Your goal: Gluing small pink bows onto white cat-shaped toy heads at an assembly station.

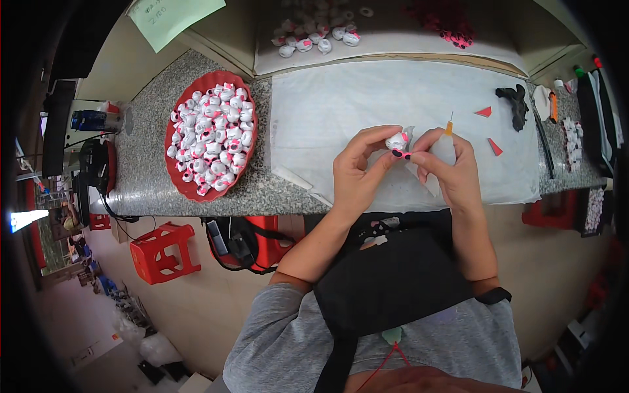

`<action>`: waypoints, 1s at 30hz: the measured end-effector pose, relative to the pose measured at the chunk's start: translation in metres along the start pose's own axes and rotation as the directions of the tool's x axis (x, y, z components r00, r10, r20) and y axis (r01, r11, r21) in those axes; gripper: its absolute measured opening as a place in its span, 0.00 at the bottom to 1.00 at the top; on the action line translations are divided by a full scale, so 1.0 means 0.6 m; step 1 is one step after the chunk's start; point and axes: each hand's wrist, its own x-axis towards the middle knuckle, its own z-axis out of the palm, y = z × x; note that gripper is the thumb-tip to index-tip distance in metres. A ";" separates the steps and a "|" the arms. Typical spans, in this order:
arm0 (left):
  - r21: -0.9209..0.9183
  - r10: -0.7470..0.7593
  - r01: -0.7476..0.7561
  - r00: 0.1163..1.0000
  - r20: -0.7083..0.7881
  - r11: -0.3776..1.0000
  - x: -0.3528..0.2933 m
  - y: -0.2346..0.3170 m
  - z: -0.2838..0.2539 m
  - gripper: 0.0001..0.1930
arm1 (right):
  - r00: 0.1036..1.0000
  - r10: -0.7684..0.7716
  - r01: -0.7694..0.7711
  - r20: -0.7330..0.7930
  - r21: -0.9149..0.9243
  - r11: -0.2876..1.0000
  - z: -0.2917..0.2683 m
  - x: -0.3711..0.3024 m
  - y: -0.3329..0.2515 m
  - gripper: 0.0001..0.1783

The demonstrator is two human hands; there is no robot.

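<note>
My left hand (362, 164) is closed around a small white ball-shaped doll head (396, 140) with a pink patch on its side. Against the lower side of that head sits a tiny pink piece with black ovals (401, 154), like miniature sunglasses; the thumb and finger of my right hand (452, 167) pinch its right end. Tucked in the same right hand is a translucent needle-tip glue bottle (446, 145), its orange collar and thin needle pointing up and away. Both hands are over the white paper sheet (314, 111). Some crumpled tissue shows between them, partly hidden.
At left stands a red scalloped tray (171, 177) heaped with similar white and pink heads. More white heads (324, 46) and pink pieces (457, 39) lie on the back shelf. Right of my hands are red scraps (484, 112) and a crumpled black glove-like thing (515, 107).
</note>
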 end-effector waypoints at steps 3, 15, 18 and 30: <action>-0.048 -0.034 0.033 0.999 -0.025 0.998 -0.001 0.006 0.002 0.15 | 1.000 0.012 -0.012 -0.015 0.004 1.000 -0.002 0.004 0.006 0.04; -0.320 -0.104 0.103 0.995 0.013 0.942 -0.007 0.031 -0.002 0.13 | 0.987 -0.159 0.157 -0.013 -0.099 0.983 0.013 -0.009 0.009 0.11; -0.312 -0.099 0.121 0.991 0.085 0.943 -0.014 0.027 -0.009 0.14 | 0.971 -0.241 0.238 0.004 -0.164 0.957 0.029 -0.013 0.009 0.16; -0.199 0.107 -0.086 0.990 0.097 0.976 -0.033 0.012 -0.009 0.10 | 0.977 -0.188 0.194 0.096 -0.057 0.979 0.018 -0.024 0.023 0.15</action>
